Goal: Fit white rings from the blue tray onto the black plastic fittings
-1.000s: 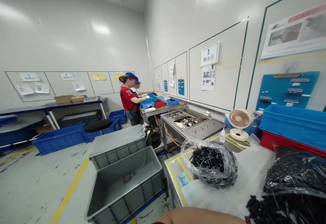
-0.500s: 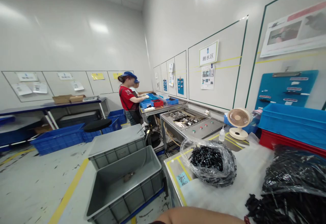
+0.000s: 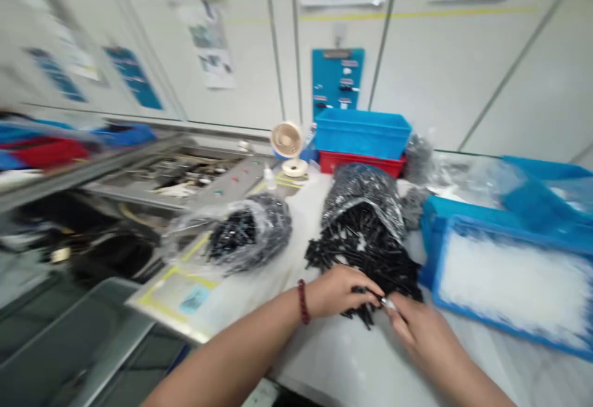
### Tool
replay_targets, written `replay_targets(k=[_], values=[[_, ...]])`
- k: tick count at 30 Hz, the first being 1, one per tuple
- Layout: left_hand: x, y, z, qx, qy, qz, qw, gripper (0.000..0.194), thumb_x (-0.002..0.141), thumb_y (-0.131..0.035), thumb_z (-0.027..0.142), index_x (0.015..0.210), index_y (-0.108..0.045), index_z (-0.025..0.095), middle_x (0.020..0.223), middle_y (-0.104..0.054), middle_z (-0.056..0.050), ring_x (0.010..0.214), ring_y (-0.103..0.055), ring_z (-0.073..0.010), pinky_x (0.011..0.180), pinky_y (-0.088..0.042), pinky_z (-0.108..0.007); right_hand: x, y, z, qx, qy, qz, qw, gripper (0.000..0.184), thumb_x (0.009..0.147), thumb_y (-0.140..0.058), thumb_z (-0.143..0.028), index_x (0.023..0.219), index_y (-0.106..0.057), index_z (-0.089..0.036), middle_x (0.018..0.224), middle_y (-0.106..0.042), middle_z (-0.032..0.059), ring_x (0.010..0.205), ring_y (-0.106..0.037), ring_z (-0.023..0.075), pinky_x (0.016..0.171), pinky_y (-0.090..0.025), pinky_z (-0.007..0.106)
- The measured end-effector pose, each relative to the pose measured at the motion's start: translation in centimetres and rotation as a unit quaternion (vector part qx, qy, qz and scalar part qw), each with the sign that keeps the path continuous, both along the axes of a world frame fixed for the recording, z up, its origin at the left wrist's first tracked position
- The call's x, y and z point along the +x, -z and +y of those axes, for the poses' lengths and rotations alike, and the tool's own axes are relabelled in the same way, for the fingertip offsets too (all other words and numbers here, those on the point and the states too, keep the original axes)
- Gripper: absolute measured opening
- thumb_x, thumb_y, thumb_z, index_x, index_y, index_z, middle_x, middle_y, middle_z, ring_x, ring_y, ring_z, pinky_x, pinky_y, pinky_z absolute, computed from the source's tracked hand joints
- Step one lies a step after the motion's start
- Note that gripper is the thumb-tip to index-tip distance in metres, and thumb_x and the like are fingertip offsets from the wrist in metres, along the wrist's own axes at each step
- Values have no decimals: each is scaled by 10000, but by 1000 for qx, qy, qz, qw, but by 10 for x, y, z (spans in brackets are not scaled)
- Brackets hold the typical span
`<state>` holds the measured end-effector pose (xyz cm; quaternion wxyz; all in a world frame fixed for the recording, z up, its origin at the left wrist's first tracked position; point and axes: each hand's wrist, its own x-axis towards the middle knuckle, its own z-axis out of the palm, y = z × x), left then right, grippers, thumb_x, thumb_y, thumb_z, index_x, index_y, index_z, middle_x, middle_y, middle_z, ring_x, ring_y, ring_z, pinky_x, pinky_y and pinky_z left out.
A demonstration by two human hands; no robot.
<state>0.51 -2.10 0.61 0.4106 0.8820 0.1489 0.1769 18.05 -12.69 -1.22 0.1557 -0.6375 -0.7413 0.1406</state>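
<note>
A heap of small black plastic parts [image 3: 370, 246] spills out of a clear bag onto the white table [image 3: 343, 357]. My left hand [image 3: 340, 293], a red bead bracelet on its wrist, rests at the front edge of the heap with fingers curled into the parts. My right hand [image 3: 414, 327] meets it from the right, fingertips pinched on a small pale piece I cannot make out. A second clear bag of black parts [image 3: 245, 234] lies to the left.
A blue tray with white foam [image 3: 509, 283] sits right of the heap. Stacked blue and red bins [image 3: 364, 138] and a small fan [image 3: 287, 144] stand at the back. A metal machine top [image 3: 185, 175] is to the left, a grey tub [image 3: 55, 339] below.
The view has swung right and down from the room to the table. Both my hands, out of sight before, are now at the heap of black parts.
</note>
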Motion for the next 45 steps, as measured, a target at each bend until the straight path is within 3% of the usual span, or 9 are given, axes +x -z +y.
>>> replay_targets(k=[3, 9, 33, 36, 41, 45], values=[[2, 2, 2, 19, 2, -34, 999, 182, 854, -541, 212, 962, -667, 136, 852, -695, -63, 773, -629, -134, 746, -464, -199, -4, -12, -2, -38, 29, -31, 998, 210, 838, -352, -199, 714, -522, -185, 641, -605, 31, 580, -540, 143, 532, -288, 242], [4, 7, -4, 41, 12, -32, 999, 192, 868, -523, 223, 993, -651, 154, 849, -697, -51, 776, -630, -129, 751, -469, -204, -8, -13, 1, -17, 30, -32, 999, 206, 832, -362, -207, 708, -525, -184, 616, -588, 18, 550, -511, 132, 522, -232, 246], [3, 16, -5, 82, 31, -26, 996, 253, 891, -468, 221, 1096, -604, 161, 859, -676, -72, 797, -621, -148, 757, -479, -234, -8, -13, -2, -13, 43, -79, 996, 231, 864, -405, -292, 737, -569, -192, 632, -627, 22, 565, -547, 141, 514, -218, 254], [3, 12, -6, 55, 14, -39, 998, 248, 884, -486, 238, 1083, -610, 155, 825, -683, -59, 729, -617, -134, 729, -480, -227, -8, -15, -2, -13, 46, -60, 997, 228, 871, -398, -294, 743, -557, -193, 632, -616, 16, 574, -539, 139, 517, -224, 247], [3, 3, -7, -69, -26, -20, 997, 195, 871, -496, 227, 983, -635, 147, 752, -691, -10, 515, -544, -70, 617, -464, -172, -8, -18, -2, -22, 31, -3, 999, 180, 846, -357, -188, 760, -516, -196, 673, -590, 5, 609, -525, 135, 540, -254, 236], [2, 0, -7, -108, -36, -13, 993, 185, 857, -500, 223, 955, -634, 141, 767, -690, -7, 491, -517, -59, 565, -449, -157, -8, -19, -2, -38, 20, 29, 999, 179, 851, -338, -185, 769, -497, -194, 692, -574, 9, 627, -512, 138, 560, -278, 231]])
